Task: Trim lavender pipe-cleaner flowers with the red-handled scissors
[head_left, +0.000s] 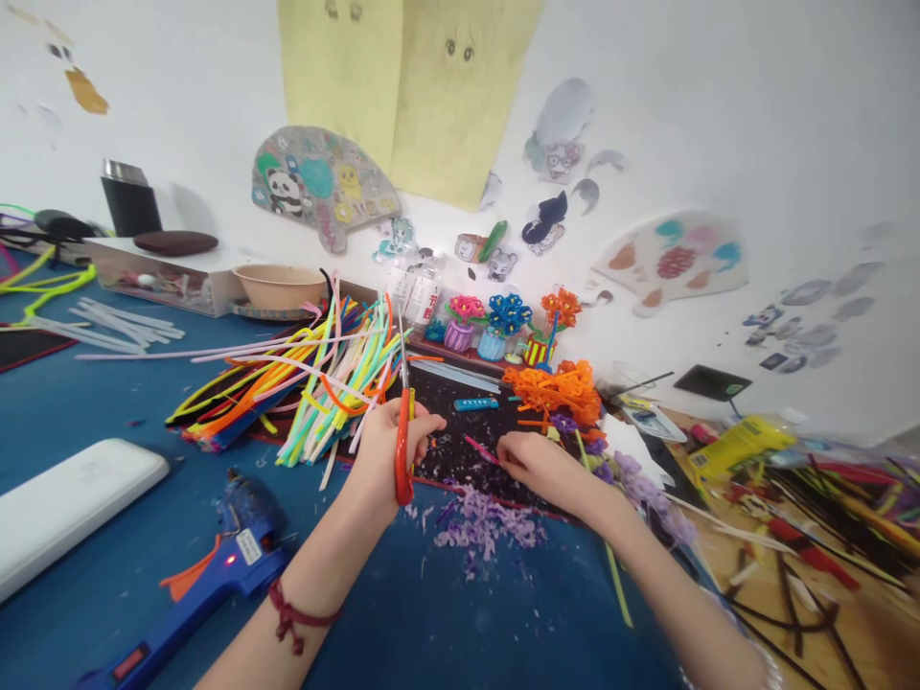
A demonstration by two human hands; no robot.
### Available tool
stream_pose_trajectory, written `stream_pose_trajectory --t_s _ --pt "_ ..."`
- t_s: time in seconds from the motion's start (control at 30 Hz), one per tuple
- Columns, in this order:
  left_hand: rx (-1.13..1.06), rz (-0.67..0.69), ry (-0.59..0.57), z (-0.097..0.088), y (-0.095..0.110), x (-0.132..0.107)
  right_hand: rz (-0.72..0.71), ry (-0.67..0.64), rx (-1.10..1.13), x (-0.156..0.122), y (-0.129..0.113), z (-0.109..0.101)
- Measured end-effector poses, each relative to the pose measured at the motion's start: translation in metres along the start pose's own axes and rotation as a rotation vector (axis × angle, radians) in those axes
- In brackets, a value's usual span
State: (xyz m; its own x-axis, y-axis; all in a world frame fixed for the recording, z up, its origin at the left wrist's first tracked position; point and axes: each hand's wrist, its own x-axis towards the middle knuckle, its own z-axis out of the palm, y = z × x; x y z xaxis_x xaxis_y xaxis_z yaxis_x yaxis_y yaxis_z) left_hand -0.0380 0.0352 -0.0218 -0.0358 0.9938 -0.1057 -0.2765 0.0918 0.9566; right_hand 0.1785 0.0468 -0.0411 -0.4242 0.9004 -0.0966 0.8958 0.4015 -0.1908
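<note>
My left hand (384,450) is closed round a pair of scissors with red handles (403,460), its blades pointing up and away. Something small and yellow shows beside the handle, too small to name. To the right, my right hand (528,462) is closed with its fingertips at a thin pink piece (481,448) that slants over the dark mat (446,460). Purple fuzzy clippings (489,522) lie just below the hands. A blue labelled strip (475,404) rests on the mat beyond them.
At left are a bundle of coloured pipe cleaners (345,383), a blue glue gun (237,565) with a lit red light, and a white case (79,508). Orange flowers (557,391) lie right of the mat. Small flower pots (493,343) stand along the wall.
</note>
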Motion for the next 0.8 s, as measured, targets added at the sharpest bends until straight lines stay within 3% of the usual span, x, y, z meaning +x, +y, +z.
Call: stream_pose_trajectory --t_s 0.27,0.47,0.6,0.8 --pt "-0.025 -0.022 -0.031 0.002 0.0 -0.002 -0.073 -0.1 0.058 -0.032 -0.022 -0.003" --pt "-0.048 -0.024 -0.033 0.001 -0.002 0.0 -0.063 -0.106 0.084 -0.041 -0.022 -0.006" --pt "-0.075 -0.015 -0.024 -0.002 -0.001 0.003 -0.015 -0.066 0.027 -0.029 -0.018 -0.014" --pt "-0.111 -0.021 0.028 -0.005 0.001 0.007 -0.037 -0.004 0.008 0.012 -0.02 -0.011"
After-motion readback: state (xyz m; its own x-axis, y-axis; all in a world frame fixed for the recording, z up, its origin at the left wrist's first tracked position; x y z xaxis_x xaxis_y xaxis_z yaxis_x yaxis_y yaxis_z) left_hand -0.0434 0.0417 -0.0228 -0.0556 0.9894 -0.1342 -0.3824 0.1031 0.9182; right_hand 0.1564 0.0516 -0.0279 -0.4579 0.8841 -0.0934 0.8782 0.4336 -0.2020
